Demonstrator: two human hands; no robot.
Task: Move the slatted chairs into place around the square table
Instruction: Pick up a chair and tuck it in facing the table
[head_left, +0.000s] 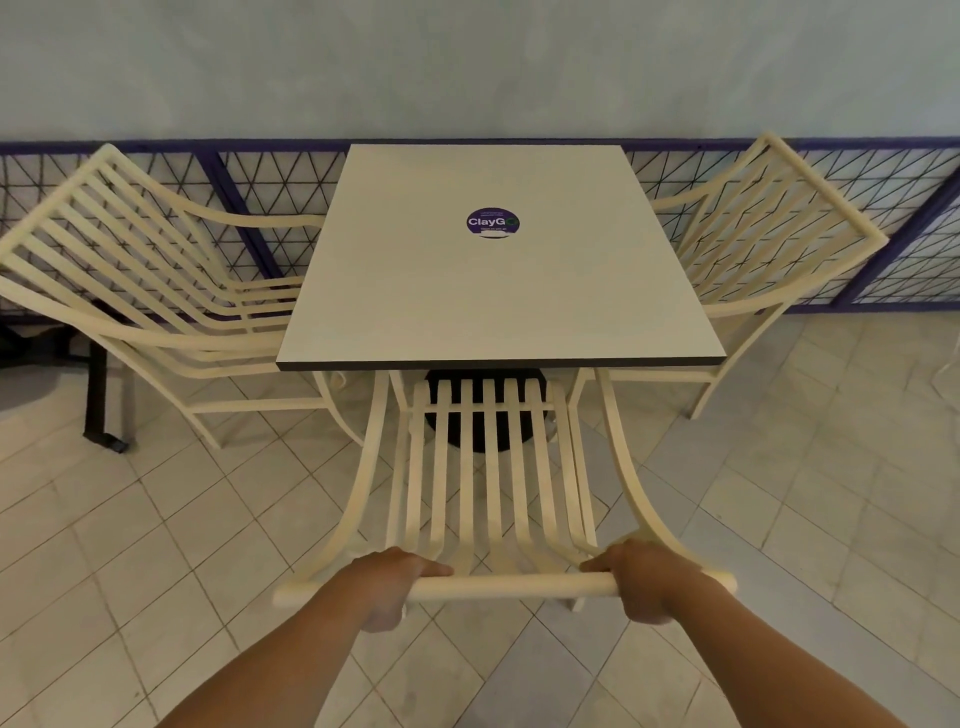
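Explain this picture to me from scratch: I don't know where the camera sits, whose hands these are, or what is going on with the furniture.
There is no machine here. The single picture comes from a wide-angle camera worn on a person's head, looking forward and down, which is why the edges bend.

The two bare arms rising from the bottom belong to the wearer. The left hand and the right hand each grip the top rail of the near slatted chair, whose seat reaches under the near edge of the square table.

The tabletop carries only a round purple sticker. A left chair and a right chair stand at the table's sides. Behind runs a purple mesh fence; the floor is tiled.
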